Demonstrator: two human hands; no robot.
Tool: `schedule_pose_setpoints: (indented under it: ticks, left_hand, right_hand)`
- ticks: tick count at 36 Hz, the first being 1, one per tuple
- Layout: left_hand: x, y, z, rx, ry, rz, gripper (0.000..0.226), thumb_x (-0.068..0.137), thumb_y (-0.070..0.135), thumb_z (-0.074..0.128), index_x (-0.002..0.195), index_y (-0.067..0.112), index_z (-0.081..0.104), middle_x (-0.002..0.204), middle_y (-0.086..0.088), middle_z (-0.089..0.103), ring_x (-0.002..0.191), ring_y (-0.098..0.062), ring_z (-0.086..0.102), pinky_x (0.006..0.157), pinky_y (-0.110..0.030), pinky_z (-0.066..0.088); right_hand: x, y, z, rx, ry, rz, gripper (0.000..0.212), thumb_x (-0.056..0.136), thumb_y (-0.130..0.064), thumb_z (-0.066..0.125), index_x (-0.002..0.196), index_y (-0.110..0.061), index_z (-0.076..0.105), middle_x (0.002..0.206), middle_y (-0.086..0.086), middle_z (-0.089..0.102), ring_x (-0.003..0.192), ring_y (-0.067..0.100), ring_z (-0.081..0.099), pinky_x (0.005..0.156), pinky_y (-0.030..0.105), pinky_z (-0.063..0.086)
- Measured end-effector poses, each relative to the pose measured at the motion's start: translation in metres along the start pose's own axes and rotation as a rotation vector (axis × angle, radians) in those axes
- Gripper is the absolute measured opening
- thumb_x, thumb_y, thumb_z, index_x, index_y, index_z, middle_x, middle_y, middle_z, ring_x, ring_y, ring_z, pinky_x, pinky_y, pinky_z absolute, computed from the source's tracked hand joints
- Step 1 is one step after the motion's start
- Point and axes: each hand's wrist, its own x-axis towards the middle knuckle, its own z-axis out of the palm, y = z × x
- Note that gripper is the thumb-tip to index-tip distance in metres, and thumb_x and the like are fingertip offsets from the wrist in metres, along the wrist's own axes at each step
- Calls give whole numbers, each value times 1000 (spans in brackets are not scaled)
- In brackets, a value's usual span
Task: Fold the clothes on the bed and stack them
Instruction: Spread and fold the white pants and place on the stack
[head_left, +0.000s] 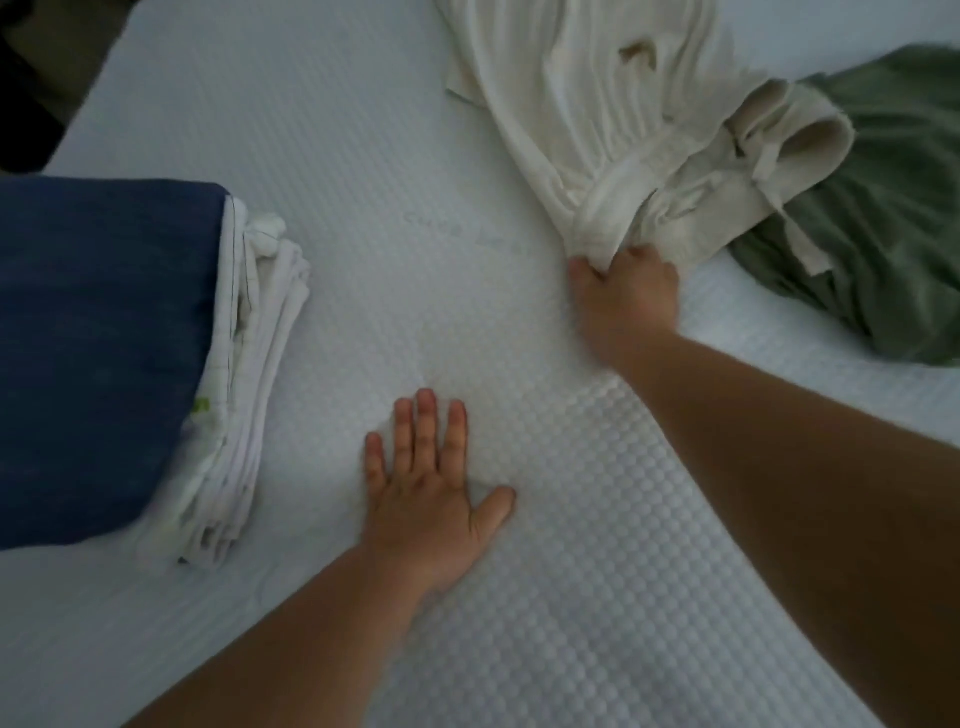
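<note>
Cream garment (597, 119) bunched in right hand (623, 296); left hand (431, 499) flat, apart.

A bedroom in a home is indicated. A bare white mattress (363, 156) with a quilted dot texture is seen filling the view. Household laundry is spread across it: a folded stack (156, 364) at left, a cream garment (597, 130) and a green garment (872, 234) lying loose at right.
</note>
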Motion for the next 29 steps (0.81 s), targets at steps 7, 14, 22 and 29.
schedule_pose_setpoints:
  ticks: [7, 14, 22, 29]
  left_hand:
    - [-19, 6, -51, -191, -95, 9, 94, 81, 59, 53, 150, 25, -1, 158, -3, -12, 145, -18, -10, 115, -39, -4]
    - [-166, 44, -93, -804, -220, -178, 95, 40, 67, 61, 128, 33, 48, 117, 12, 61, 105, -8, 59, 88, -26, 44]
    - [-279, 55, -127, -775, -425, -282, 43, 70, 17, 66, 113, 18, 65, 96, 5, 66, 88, -12, 61, 69, -25, 48]
    - [-342, 67, -216, -1014, -295, -136, 23, 71, 4, 65, 81, 24, 70, 73, 7, 71, 67, -9, 65, 62, -24, 51]
  right_hand:
    - [-159, 16, -32, -111, -197, -82, 41, 94, -43, 43, 120, -17, 60, 124, 4, 54, 116, 25, 43, 93, 35, 29]
    - [-337, -11, -91, -27, -337, -261, 52, 53, -39, 83, 98, -15, 74, 95, -1, 70, 85, 17, 69, 70, 26, 56]
    - [-431, -38, -192, 211, -551, -172, 32, 88, -33, 58, 114, -14, 59, 116, -4, 58, 110, 8, 49, 89, 9, 32]
    - [-449, -36, -277, 488, -465, 177, 33, 85, -12, 59, 111, -31, 50, 113, -14, 55, 104, 2, 52, 86, 12, 40]
